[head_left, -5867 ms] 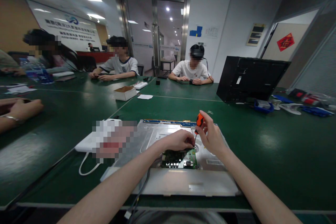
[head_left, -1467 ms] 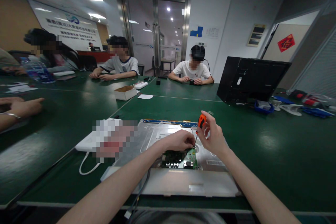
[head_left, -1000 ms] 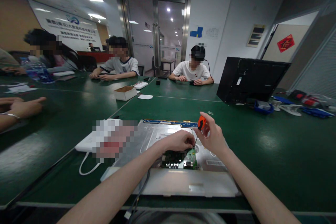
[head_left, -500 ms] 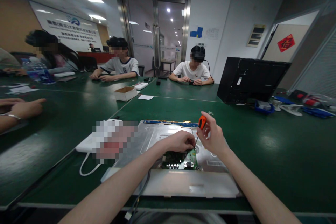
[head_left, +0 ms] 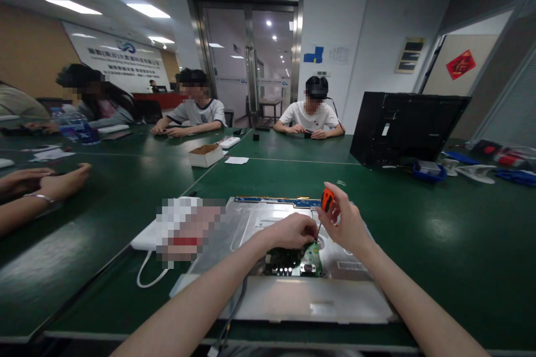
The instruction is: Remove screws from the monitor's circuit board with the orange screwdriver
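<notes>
Orange-and-black screwdriver (head_left: 327, 199) shows in the head view, right of the lower centre, tilted, its handle pinched between thumb and fingers of the right hand (head_left: 345, 222). Its tip points down at the green circuit board (head_left: 315, 252) on the metal panel (head_left: 293, 297), lower centre. Beside the tip, the left hand (head_left: 293, 231) curls its fingers; I cannot tell whether they grip anything.

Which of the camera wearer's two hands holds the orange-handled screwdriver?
The right hand, gripping the screwdriver by its orange-and-black handle; the left hand is near the tip, at the green circuit board.
</notes>
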A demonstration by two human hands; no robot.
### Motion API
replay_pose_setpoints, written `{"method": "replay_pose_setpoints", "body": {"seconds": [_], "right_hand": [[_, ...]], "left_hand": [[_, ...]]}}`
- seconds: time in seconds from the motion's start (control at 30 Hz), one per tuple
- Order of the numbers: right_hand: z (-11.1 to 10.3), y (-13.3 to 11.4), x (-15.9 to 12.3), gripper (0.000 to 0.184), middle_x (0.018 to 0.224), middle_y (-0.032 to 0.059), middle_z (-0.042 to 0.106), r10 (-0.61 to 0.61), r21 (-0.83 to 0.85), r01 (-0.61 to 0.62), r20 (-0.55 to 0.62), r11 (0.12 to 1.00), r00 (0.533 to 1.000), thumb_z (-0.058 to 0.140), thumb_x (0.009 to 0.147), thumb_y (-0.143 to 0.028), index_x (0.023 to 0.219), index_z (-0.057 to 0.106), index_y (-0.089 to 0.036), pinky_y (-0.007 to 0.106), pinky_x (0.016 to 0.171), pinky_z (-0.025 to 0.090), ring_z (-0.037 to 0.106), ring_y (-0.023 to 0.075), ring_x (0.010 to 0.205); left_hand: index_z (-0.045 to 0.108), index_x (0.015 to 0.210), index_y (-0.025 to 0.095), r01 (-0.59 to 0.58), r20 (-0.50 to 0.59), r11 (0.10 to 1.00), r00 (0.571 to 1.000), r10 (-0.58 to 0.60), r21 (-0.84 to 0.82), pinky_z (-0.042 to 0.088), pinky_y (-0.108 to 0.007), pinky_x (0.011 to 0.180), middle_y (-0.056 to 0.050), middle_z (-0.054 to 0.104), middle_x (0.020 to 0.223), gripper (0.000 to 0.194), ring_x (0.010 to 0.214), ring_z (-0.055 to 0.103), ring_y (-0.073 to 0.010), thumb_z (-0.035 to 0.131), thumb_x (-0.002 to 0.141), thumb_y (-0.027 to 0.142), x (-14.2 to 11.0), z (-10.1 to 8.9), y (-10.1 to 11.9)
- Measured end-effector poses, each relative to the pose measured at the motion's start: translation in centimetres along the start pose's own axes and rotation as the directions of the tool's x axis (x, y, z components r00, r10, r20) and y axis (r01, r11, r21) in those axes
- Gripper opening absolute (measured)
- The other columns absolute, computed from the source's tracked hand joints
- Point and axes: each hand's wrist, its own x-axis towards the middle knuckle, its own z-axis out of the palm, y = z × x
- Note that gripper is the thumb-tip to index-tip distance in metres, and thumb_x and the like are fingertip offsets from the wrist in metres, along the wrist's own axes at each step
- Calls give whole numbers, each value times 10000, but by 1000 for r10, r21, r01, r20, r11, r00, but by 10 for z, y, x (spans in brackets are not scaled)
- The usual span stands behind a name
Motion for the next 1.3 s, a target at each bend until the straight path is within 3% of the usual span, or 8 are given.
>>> {"method": "replay_pose_setpoints", "body": {"seconds": [0.33,0.7,1.03,1.3], "right_hand": [[-3,-1,0,510,638,-57,573,-42,11,42,22,999,999,519,915,-209,1404,377,-196,196,472,423,546,106,469],[1,1,-1,480,623,-73,549,-30,1,30,-11,1000,999,576,910,-237,1362,418,-194,177,459,406,531,90,453],[-1,1,-1,508,638,-68,561,-26,35,25,32,999,999,561,915,-239,1392,394,-189,185,468,406,523,89,457],[-2,0,0,528,647,-66,560,1,29,-3,54,1000,999,529,896,-183,1401,376,-184,179,444,390,520,87,454]], "left_hand": [[721,881,151,-35,7,999,999,35,36,443,-225,707,-21,727,838,141,780,637,-167,620,810,83,-3,-8,3],[723,825,143,-20,-22,997,1000,21,80,433,-223,674,-25,719,786,122,730,626,-162,641,776,68,-1,-4,2],[722,773,154,-51,-52,992,997,57,113,406,-213,634,-1,698,719,101,666,594,-137,659,760,77,-1,-2,4],[747,849,169,-8,-22,983,1000,12,184,452,-247,723,-48,750,845,123,793,669,-200,656,803,100,-2,-3,8]]}}
